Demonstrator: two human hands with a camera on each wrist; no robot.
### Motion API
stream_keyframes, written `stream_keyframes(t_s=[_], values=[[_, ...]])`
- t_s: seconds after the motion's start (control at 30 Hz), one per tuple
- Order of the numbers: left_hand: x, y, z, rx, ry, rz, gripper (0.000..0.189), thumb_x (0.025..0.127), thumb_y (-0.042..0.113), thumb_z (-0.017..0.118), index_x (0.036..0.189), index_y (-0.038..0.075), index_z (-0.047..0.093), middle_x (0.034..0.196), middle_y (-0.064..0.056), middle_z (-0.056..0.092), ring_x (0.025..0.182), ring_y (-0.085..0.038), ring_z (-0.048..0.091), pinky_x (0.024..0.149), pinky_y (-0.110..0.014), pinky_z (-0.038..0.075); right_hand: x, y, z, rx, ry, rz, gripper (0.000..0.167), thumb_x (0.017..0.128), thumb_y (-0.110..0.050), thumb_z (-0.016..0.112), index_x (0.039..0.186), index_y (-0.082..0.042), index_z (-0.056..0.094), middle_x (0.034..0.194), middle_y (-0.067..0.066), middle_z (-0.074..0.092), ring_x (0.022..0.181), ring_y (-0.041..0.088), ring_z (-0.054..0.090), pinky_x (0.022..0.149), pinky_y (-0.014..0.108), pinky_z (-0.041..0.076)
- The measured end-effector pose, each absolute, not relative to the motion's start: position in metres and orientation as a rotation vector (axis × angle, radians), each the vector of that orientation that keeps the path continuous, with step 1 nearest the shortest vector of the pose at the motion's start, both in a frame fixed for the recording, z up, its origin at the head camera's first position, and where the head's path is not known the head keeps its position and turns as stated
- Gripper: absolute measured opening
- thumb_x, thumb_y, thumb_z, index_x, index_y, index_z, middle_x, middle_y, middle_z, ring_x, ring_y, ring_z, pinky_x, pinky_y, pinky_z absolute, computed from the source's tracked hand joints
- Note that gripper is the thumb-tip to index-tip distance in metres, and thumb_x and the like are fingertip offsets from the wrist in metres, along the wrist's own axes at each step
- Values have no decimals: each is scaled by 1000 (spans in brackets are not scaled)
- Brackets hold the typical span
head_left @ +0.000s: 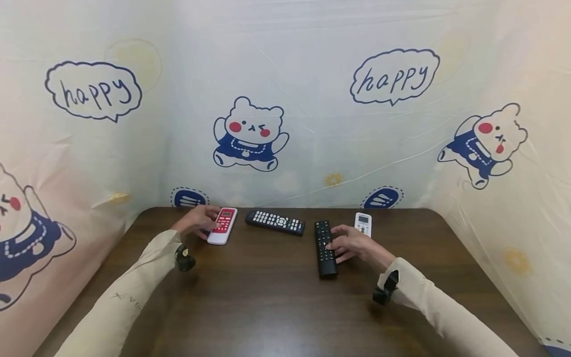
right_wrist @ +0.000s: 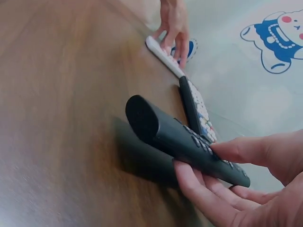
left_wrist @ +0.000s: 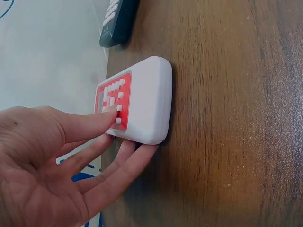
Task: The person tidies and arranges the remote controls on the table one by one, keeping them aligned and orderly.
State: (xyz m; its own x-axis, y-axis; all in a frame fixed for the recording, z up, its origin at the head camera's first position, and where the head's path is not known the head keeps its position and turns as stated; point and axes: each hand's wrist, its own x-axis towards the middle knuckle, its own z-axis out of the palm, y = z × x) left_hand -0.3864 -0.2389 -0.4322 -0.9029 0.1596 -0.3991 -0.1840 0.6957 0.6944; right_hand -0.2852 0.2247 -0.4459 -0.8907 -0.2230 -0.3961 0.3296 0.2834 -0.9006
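A white remote control with a red button panel [head_left: 223, 226] lies at the table's back left. My left hand [head_left: 199, 221] pinches it, the thumb on its buttons and the fingertips [left_wrist: 147, 150] along its side edge. Further right, a slim black remote control [head_left: 326, 253] is in my right hand [head_left: 354, 245]. The thumb presses its button face while the other fingers hold it from the side and below. In the right wrist view this black remote [right_wrist: 184, 142] appears raised off the table, its shadow beneath. Part of its far end is behind the fingers there.
Between the hands lies another black remote control with white buttons [head_left: 275, 222]. A small white remote control with a display [head_left: 363, 223] sits just behind the right hand, partly hidden by it. The brown wooden table [head_left: 250, 307] ends at a printed cloth backdrop [head_left: 312, 139].
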Motion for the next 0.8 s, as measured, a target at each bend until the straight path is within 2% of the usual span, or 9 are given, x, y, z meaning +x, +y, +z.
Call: stream_keyframes(t_s=[0.17,0.3,0.63,0.8], values=[[-385,-237,-431,-7,2478,1066,67,99,4,67,158,-1,37,153,-32,41,122,-44,59,85,-48,64,-276,226,-443,61,2034,-1725,74,95,-4,71,157,1,30,133,27,63,92,25,72,79,43,66],[-383,-238,-434,11,2479,1057,68,99,5,67,159,-1,35,154,-32,40,122,-44,59,86,-47,64,-268,224,-443,34,1991,-1784,74,95,-2,70,157,0,29,138,27,60,92,25,72,80,45,66],[-383,-240,-439,75,2515,992,74,99,6,68,163,6,32,161,-29,35,121,-42,57,88,-47,64,-246,208,-442,-18,1976,-1839,76,94,1,70,157,2,28,142,29,54,95,22,70,77,44,66],[-384,-238,-437,67,2517,981,76,97,4,69,163,4,30,160,-30,35,121,-44,56,88,-47,64,-238,201,-439,-27,2012,-1813,75,93,0,72,156,2,30,139,28,54,94,23,70,77,46,66]])
